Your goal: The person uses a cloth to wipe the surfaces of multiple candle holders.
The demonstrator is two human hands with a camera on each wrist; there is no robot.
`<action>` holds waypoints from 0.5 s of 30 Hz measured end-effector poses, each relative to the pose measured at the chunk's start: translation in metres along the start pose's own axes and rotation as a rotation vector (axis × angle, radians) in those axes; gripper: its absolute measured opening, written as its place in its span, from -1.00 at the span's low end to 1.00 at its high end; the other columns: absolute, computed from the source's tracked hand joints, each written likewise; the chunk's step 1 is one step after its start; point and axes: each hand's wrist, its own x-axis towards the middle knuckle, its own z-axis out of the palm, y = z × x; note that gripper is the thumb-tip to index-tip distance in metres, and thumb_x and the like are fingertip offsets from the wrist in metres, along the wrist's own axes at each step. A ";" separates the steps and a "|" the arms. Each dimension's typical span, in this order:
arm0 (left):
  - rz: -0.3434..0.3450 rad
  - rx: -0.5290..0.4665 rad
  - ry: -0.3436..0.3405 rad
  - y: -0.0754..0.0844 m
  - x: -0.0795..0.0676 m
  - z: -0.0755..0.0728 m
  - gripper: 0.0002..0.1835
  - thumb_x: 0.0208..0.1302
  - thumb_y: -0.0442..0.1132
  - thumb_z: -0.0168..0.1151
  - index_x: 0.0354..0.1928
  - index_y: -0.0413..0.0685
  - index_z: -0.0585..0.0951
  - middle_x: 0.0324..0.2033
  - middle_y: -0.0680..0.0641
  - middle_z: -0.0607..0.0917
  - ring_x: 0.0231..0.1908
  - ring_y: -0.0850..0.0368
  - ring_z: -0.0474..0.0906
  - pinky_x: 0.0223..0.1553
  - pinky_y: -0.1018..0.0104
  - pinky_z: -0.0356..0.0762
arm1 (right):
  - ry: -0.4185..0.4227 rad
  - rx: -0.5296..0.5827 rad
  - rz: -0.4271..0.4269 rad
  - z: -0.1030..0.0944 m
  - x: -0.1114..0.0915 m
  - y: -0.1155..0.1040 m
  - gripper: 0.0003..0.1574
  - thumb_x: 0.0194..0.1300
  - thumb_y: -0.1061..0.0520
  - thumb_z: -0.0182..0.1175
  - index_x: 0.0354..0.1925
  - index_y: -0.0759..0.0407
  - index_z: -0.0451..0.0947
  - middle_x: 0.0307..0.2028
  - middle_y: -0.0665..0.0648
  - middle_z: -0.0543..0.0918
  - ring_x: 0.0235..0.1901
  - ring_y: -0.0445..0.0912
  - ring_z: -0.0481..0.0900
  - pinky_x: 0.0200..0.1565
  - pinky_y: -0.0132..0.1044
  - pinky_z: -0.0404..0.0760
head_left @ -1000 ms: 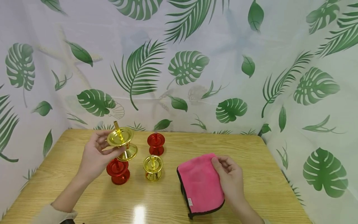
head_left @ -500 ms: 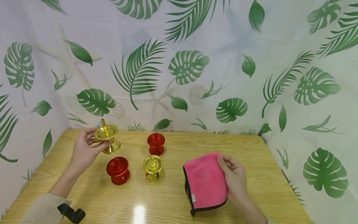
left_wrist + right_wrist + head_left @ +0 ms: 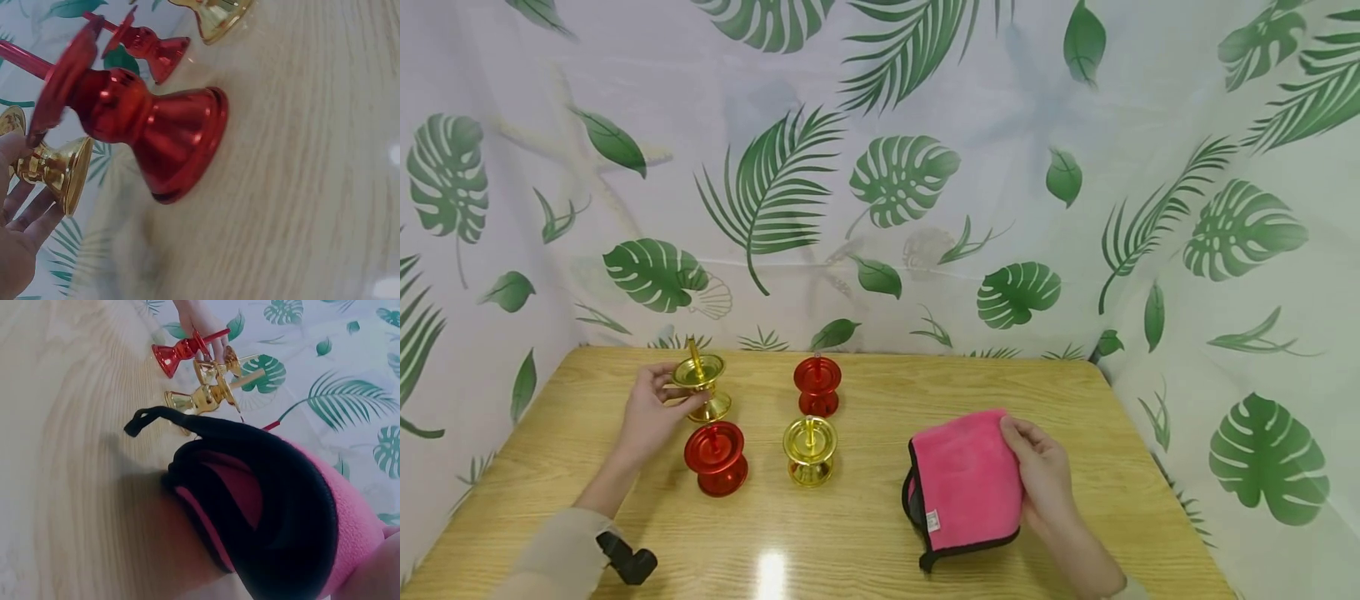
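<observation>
At the back left of the head view, my left hand (image 3: 655, 412) grips a gold candlestick (image 3: 709, 407) by its stem between thumb and fingers. The left wrist view shows this gold candlestick (image 3: 53, 169) upright; whether its base touches the table I cannot tell. Just in front of it stands a red candlestick (image 3: 722, 477). A second red candlestick (image 3: 818, 400) and a second gold candlestick (image 3: 810, 471) stand to the right. My right hand (image 3: 1045, 471) pinches a folded pink cloth (image 3: 970, 483) with black edging, held up by its top corner.
A wooden table (image 3: 850, 542) carries everything. Behind it and at the sides hangs a white, leaf-printed backdrop (image 3: 910, 308). A black wrist-camera mount (image 3: 625, 560) sits on my left sleeve (image 3: 553, 554).
The gold candlestick in my left hand went left and back, then came slightly right and lower, behind the front red one. The pink cloth shifted right with my right hand.
</observation>
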 end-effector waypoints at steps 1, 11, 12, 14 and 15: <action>-0.004 0.001 -0.009 -0.002 0.001 0.002 -0.17 0.37 -0.20 0.45 0.45 -0.35 0.16 0.25 -0.34 0.55 -0.18 0.63 0.49 -0.14 0.64 0.59 | 0.003 0.003 0.004 -0.002 0.001 0.001 -0.88 0.51 -0.09 0.28 -0.24 -0.24 0.71 -0.29 -0.28 0.74 -0.21 -0.37 0.67 -0.12 -0.49 0.69; -0.003 -0.001 -0.053 -0.017 0.004 0.020 -0.22 0.33 -0.30 0.46 0.39 -0.36 0.17 0.17 -0.33 0.57 -0.20 0.64 0.50 -0.09 0.68 0.55 | -0.007 -0.023 0.041 -0.007 0.021 0.004 -0.78 0.53 -0.13 0.25 0.03 -0.13 0.63 -0.23 -0.32 0.71 -0.14 -0.40 0.65 -0.05 -0.49 0.67; -0.002 -0.004 -0.056 -0.018 0.004 0.021 -0.21 0.33 -0.31 0.46 0.39 -0.36 0.17 0.18 -0.34 0.56 -0.20 0.64 0.50 -0.08 0.69 0.54 | -0.011 -0.029 0.041 -0.006 0.024 0.004 -0.75 0.53 -0.13 0.25 0.06 -0.10 0.62 -0.24 -0.32 0.71 -0.15 -0.40 0.65 -0.05 -0.49 0.67; -0.002 -0.013 -0.061 -0.020 0.005 0.022 -0.21 0.33 -0.33 0.46 0.39 -0.36 0.16 0.19 -0.35 0.56 -0.20 0.64 0.50 -0.08 0.70 0.53 | -0.017 -0.050 0.038 -0.006 0.029 0.005 -0.68 0.54 -0.14 0.24 0.12 -0.06 0.59 -0.24 -0.33 0.71 -0.14 -0.41 0.65 -0.05 -0.49 0.67; -0.001 -0.018 -0.065 -0.021 0.006 0.022 -0.21 0.33 -0.34 0.46 0.40 -0.36 0.15 0.20 -0.35 0.55 -0.20 0.63 0.50 -0.08 0.70 0.53 | -0.018 -0.061 0.035 -0.006 0.031 0.005 -0.64 0.54 -0.14 0.23 0.15 -0.02 0.57 -0.24 -0.33 0.70 -0.14 -0.41 0.65 -0.05 -0.49 0.67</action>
